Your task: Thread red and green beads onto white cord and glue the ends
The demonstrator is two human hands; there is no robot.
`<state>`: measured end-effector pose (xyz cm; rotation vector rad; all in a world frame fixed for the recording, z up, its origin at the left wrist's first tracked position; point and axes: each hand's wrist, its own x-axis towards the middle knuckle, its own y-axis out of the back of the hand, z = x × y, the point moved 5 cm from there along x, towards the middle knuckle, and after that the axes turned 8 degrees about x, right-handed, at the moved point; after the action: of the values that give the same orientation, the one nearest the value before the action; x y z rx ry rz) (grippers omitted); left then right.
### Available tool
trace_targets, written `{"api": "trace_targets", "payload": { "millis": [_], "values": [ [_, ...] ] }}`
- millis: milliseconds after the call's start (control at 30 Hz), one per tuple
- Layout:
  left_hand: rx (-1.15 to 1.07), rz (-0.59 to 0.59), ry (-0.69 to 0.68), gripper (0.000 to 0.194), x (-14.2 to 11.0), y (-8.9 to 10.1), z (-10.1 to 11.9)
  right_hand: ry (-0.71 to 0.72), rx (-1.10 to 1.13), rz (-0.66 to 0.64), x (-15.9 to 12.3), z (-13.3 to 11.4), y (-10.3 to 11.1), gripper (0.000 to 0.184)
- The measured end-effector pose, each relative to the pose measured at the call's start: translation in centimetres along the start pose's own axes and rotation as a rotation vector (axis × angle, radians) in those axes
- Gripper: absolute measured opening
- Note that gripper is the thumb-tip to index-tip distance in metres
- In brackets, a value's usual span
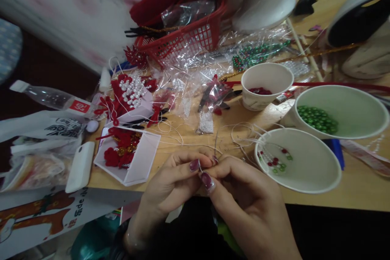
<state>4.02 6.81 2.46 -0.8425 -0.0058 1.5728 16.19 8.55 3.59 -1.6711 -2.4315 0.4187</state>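
Observation:
My left hand (pixel 173 180) and my right hand (pixel 251 199) meet at the table's front edge, thumbs and fingertips pinched together. A short bit of white thread (pixel 200 167) shows between the fingertips; both hands seem closed on it. A thin dark strand (pixel 215 144) rises from behind the fingers; whether it is wire or a needle I cannot tell. Right of my right hand stands a white paper cup (pixel 317 185) with strung white, red and green beads (pixel 278 162) inside, their threads hanging over its rim. Loose white thread (pixel 183 144) curls across the tabletop behind my hands.
Behind are a paper cup of green beads (pixel 318 120), a smaller cup of dark red pieces (pixel 260 90), plastic bags (pixel 195 65) and a red basket (pixel 189 44). On the left lie a paper box of red ornaments (pixel 141 166), a white phone-like object (pixel 79 166) and a bottle (pixel 51 96).

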Motion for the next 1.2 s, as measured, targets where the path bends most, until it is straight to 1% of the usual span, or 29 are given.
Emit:
{"api": "trace_targets", "payload": {
  "millis": [300, 367, 500, 733, 867, 967, 1100, 1200],
  "values": [
    [0.078, 0.013, -0.032, 0.014, 0.1, -0.1, 0.4, -0.043, 0.031, 0.027, 0.4, 0.0, -0.2, 0.017],
    [0.072, -0.012, -0.032, 0.013, 0.1, -0.2, 0.4, -0.05, 0.043, 0.034, 0.4, 0.0, -0.2, 0.018],
    [0.09, -0.066, -0.044, 0.011, 0.0, -0.4, 0.5, -0.082, 0.061, 0.0, 0.2, 0.2, -0.2, 0.016],
    [0.117, -0.021, -0.045, 0.012, -0.1, -0.1, 0.5, -0.099, 0.09, -0.009, 0.1, 0.3, -0.2, 0.016],
    [0.142, -0.01, -0.06, 0.011, -0.2, -0.1, 0.6, -0.099, 0.098, 0.016, 0.3, 0.1, -0.2, 0.016],
    [0.169, -0.027, -0.07, 0.011, -0.3, 0.0, 0.8, -0.08, 0.081, 0.029, 0.3, 0.0, -0.2, 0.017],
    [0.22, -0.063, -0.109, 0.008, -0.3, 0.0, 1.1, -0.086, 0.075, 0.013, 0.3, 0.1, -0.2, 0.015],
    [0.263, -0.042, -0.139, 0.008, -0.4, 0.1, 1.4, -0.071, 0.079, 0.033, 0.3, 0.0, -0.1, 0.016]
  ]
}}
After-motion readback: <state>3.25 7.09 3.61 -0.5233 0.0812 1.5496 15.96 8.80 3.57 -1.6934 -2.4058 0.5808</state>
